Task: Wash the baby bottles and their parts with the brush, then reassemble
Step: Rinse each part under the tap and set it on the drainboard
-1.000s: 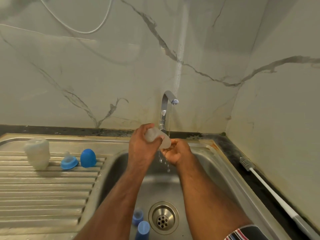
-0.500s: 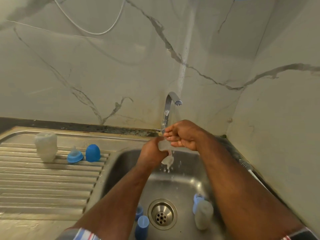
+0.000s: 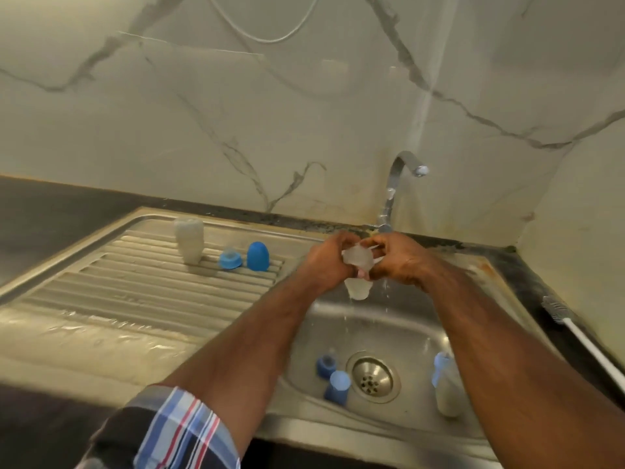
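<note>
Both hands hold a clear baby bottle (image 3: 357, 265) upside down over the sink basin (image 3: 389, 319), and water drips from its mouth. My left hand (image 3: 329, 262) grips it from the left, my right hand (image 3: 399, 262) from the right. On the drainboard (image 3: 118, 299) stand an upturned clear bottle (image 3: 188, 240), a blue collar with nipple (image 3: 230, 258) and a blue cap (image 3: 258, 256). In the basin lie two blue parts (image 3: 333, 377) beside the drain (image 3: 372, 379), and another bottle with a blue top (image 3: 446, 387) lies half hidden behind my right forearm. The bottle brush (image 3: 575, 333) lies on the right counter.
The chrome tap (image 3: 395, 184) rises behind my hands against the marble wall. A dark counter surrounds the steel sink, and a wall closes the right side. The near part of the drainboard is wet.
The view has shifted right and down. My hands have turned the bottle and moved slightly left of the tap, keeping it mouth down; the right hand now holds it from the side.
</note>
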Tool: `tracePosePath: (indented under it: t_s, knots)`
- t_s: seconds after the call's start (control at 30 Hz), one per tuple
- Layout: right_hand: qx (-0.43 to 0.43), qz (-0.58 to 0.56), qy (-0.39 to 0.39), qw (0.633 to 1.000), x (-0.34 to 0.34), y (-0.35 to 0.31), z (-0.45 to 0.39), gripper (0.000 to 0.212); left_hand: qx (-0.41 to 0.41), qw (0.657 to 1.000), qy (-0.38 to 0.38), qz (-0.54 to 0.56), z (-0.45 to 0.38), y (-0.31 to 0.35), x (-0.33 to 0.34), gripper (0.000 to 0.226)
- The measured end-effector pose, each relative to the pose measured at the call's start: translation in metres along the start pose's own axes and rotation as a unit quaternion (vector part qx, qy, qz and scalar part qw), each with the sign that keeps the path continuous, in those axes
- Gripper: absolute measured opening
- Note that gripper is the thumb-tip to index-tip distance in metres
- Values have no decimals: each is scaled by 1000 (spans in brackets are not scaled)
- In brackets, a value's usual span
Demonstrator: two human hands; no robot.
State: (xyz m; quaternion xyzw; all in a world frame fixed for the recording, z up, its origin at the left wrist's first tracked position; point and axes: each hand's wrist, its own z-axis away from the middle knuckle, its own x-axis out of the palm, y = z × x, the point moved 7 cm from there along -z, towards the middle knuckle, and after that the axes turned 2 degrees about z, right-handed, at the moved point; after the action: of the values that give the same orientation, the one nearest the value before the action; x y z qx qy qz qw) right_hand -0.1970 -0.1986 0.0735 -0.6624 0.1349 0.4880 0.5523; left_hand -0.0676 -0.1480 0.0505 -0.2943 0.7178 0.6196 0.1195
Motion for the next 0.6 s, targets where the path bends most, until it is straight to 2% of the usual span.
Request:
tracePosePath:
  t_s: [0.17,0.3,0.47,0.6]
  knots:
    - [-58,-21,46,997,25,-59,1,66,-1,998,60,26,23,-15,-74,49]
    - [-107,-81,61,989,67,-120,-4,58,-15,992,108,63,44,-49,-142,49]
    - [-164,-85,23,983,129,-197,-14,62,-53,975,149,153,83,-97,-215,44]
    - [-182,-62,15,981,164,-234,-21,66,-67,964,170,193,102,-133,-246,41]
